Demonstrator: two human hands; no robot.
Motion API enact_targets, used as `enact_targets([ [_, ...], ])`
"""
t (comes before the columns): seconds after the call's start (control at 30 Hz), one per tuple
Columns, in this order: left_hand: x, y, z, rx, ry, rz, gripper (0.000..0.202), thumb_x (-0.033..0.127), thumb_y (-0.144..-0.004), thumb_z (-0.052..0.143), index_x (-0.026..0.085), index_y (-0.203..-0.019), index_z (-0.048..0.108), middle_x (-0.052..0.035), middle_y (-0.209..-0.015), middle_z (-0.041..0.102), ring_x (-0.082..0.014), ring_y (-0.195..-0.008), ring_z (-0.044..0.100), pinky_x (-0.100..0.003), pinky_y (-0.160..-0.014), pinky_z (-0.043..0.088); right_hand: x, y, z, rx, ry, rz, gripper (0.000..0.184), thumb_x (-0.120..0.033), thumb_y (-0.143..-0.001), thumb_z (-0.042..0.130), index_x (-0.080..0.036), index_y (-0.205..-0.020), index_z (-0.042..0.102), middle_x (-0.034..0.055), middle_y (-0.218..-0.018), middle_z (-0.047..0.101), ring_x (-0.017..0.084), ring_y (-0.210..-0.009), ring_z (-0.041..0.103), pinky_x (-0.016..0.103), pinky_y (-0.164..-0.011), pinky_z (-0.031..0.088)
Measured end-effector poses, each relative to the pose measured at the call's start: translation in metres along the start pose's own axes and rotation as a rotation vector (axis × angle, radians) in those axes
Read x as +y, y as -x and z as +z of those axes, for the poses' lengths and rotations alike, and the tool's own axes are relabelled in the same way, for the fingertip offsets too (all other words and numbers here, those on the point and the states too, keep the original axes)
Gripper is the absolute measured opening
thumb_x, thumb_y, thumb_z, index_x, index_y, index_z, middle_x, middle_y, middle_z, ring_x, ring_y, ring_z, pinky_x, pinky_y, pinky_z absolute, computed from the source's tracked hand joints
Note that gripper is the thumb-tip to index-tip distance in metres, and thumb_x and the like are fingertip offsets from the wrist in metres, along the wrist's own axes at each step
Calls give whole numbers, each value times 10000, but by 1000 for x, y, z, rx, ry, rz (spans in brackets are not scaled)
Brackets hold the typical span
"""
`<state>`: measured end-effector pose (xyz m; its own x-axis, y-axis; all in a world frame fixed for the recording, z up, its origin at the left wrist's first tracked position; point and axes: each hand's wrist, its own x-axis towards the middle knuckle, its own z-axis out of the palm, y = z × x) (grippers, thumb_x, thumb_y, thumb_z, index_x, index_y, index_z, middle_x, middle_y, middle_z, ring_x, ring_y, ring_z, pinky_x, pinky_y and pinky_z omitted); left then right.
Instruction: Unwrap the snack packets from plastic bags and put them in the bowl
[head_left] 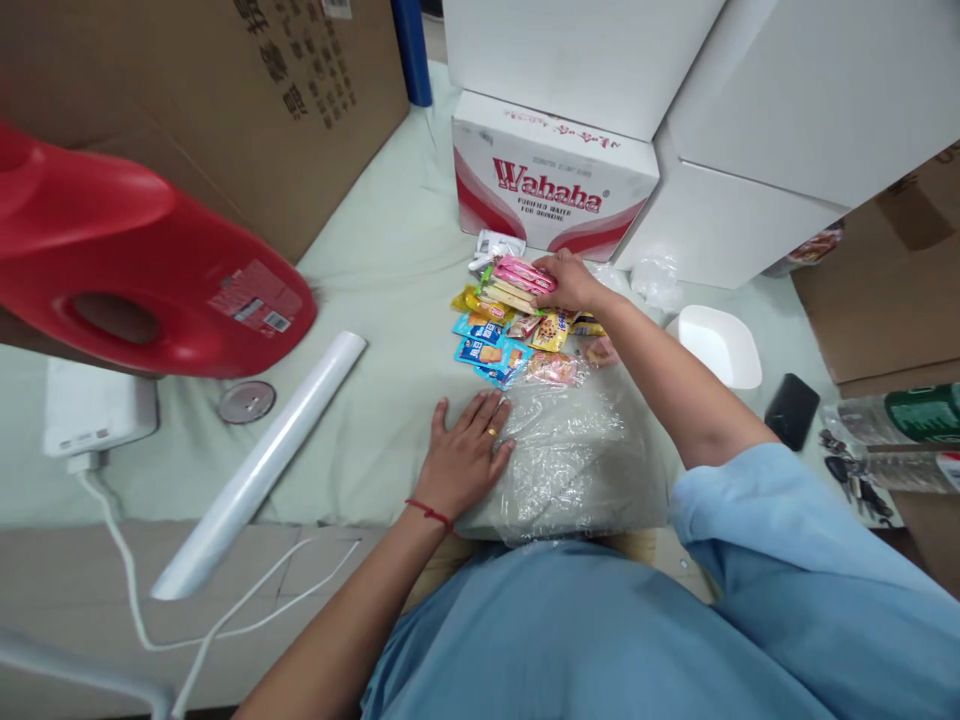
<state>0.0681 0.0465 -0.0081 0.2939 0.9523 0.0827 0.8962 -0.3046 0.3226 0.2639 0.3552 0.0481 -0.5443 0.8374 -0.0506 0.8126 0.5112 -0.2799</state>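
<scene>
Observation: the right hand is reaching forward over the far end of the work surface, its fingers curling down onto the right-hand end of a pink packet. The grip is reading as a pinch with thumb beneath, though the thumb itself is hidden and whether the packet is lifting clear cannot be told. The pink packet is lying topmost on a heap of snack packets, its long axis running across the view and extending leftward from the gripping fingers. The heap is sitting on the pale green cloth, just in front of the Wahaha carton and touching the far edge of a clear plastic bag. The left hand is pressing flat, fingers spread, on the bag's near-left corner, well apart from the pink packet; the right hand is plainly the nearer. A white dish is standing to the right of the heap.
</scene>
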Motion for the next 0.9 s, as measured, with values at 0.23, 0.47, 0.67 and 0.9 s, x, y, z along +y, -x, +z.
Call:
enact_targets([
  [0.23, -1, 0, 2, 1, -24, -3, 551, 420, -1069, 410, 255, -1592, 464, -114, -1668, 441, -305, -1547, 422, -690, -1294, 69, 7, 17, -33, 180, -94, 5, 513, -415, -973, 593, -101, -1377, 626, 174, -1298, 691, 370, -1169, 598, 489, -1069, 463],
  [0.47, -1, 0, 1, 6, 2, 4, 573, 442, -1066, 410, 274, -1613, 432, -116, -1668, 441, -316, -1551, 417, -684, -1296, 51, 32, 165, -68, 269, -119, 76, 555, -474, -1010, 516, -226, -1506, 507, 132, -1381, 669, 340, -1152, 651, 502, -1017, 532],
  [0.67, 0, 0, -3, 5, 26, 8, 627, 510, -1058, 395, 258, -1632, 399, -136, -1666, 443, -335, -1547, 419, -690, -1291, 43, 65, 295, -35, 125, -18, 220, 533, -454, -992, 491, -187, -1447, 565, 186, -1285, 694, 374, -1136, 668, 561, -988, 550],
  [0.9, 0, 3, 2, -16, -33, 25, 700, 542, -1027, 447, 246, -1655, 351, -174, -1722, 319, -375, -1563, 385, -729, -1270, 31, 60, 321, -25, 188, -113, 316, 588, -523, -1029, 444, -212, -1520, 529, 186, -1382, 671, 387, -1247, 640, 597, -1054, 517],
])
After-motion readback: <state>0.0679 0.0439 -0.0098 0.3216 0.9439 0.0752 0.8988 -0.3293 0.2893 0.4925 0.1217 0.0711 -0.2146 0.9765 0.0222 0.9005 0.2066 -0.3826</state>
